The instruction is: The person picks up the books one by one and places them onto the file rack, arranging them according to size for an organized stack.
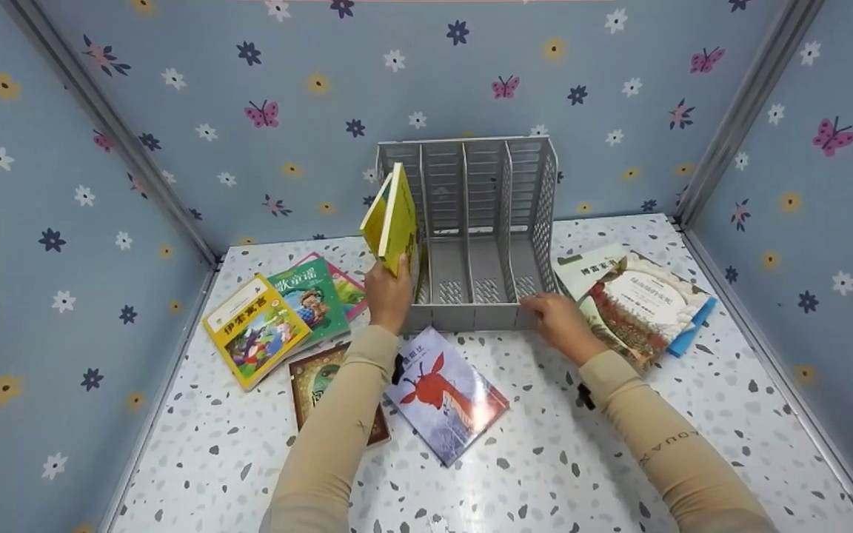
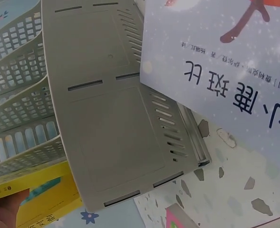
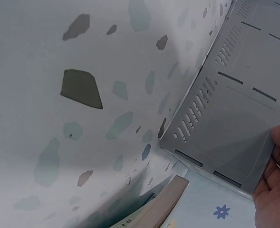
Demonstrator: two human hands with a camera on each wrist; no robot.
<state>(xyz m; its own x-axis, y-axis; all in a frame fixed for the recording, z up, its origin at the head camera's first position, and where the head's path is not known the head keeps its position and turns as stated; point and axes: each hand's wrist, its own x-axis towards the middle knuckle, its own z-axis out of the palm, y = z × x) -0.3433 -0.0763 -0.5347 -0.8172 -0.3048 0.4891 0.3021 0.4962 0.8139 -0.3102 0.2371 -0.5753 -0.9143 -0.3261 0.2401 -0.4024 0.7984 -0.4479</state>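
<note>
A grey file rack (image 1: 441, 318) with several upright compartments stands against the back wall. My left hand (image 1: 388, 296) grips a yellow book (image 1: 400, 222) by its lower edge, holding it upright at the rack's leftmost compartment. In the left wrist view the yellow book (image 2: 49, 190) is beside the rack's perforated dividers, with part of the thumb and fingers (image 2: 6, 209) on it. My right hand (image 1: 563, 326) holds the front right corner of the rack. The right wrist view shows that hand (image 3: 275, 185) with its thumb on the rack's grey front panel (image 3: 239, 128).
Left of the rack lie a yellow-covered book (image 1: 256, 333), a green book (image 1: 315, 303) and a pink one (image 1: 352, 292). A brown book (image 1: 315, 370) is partly under my left arm. A deer-cover book (image 1: 445, 400) lies in front. Several books (image 1: 641, 311) overlap at the right.
</note>
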